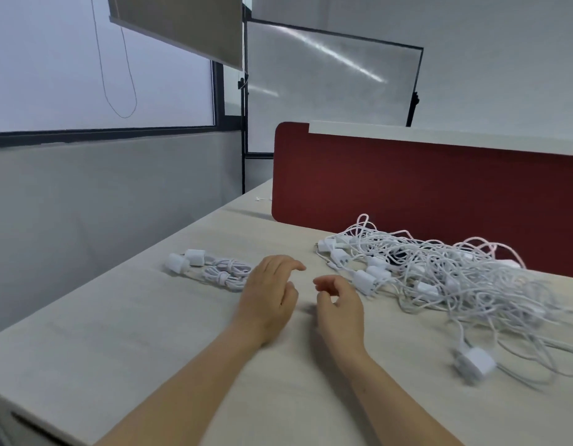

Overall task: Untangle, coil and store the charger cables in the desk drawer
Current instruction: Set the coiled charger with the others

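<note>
White cable tangle on pale wood-grain desk; two knotted coils apart.

desk: coiled chargers on left | tangled cable pile on right, before partition | left hand, right hand side by side between them | plug at pile's near edge

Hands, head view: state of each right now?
Left hand: open, holding nothing.
Right hand: open, fingers loosely curled, holding nothing.
</note>
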A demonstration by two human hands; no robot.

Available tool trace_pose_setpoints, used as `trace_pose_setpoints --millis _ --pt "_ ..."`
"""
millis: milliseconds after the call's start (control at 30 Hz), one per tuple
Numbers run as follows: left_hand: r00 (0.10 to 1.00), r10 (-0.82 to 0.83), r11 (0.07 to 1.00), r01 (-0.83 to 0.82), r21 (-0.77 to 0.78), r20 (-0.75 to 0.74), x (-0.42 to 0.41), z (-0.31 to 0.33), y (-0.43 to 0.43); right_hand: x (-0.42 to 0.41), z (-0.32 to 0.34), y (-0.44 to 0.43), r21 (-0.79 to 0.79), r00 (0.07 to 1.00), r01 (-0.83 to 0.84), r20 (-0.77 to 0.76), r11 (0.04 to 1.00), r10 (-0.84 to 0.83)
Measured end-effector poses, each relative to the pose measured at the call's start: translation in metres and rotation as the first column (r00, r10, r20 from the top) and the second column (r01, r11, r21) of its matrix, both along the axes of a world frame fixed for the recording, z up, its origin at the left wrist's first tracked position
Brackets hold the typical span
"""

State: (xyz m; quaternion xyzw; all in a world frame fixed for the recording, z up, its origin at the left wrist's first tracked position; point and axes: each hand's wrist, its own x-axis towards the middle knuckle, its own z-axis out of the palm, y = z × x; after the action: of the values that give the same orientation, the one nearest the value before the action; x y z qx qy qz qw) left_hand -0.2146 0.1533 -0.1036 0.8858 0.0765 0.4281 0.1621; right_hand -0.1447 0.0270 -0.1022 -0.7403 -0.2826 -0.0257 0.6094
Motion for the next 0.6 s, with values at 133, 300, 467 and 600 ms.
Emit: trace_pose_setpoints --millis 133,300,467,600 --pt "0.986 -0.159 0.979 0.151 -0.137 -0.050 0.032 -0.002 -0.069 0.021 -0.001 -0.070 0.011 0.994 0.096 0.050 0.995 -0.096" --pt "0.955 -0.291 0.897 0.249 -0.366 -0.063 0.063 0.001 -0.143 0.025 -0.004 -0.149 -0.023 0.947 0.154 0.288 0.988 -0.141" --pt "0.905 -0.389 0.831 0.265 -0.489 -0.170 0.086 0.004 -0.195 0.049 -0.002 -0.203 -0.087 0.862 0.271 0.466 0.959 -0.201" --pt "0.866 -0.399 0.872 0.257 -0.416 -0.302 0.095 0.004 -0.230 0.064 -0.003 -0.229 -0.059 0.945 0.243 0.241 0.968 -0.222"
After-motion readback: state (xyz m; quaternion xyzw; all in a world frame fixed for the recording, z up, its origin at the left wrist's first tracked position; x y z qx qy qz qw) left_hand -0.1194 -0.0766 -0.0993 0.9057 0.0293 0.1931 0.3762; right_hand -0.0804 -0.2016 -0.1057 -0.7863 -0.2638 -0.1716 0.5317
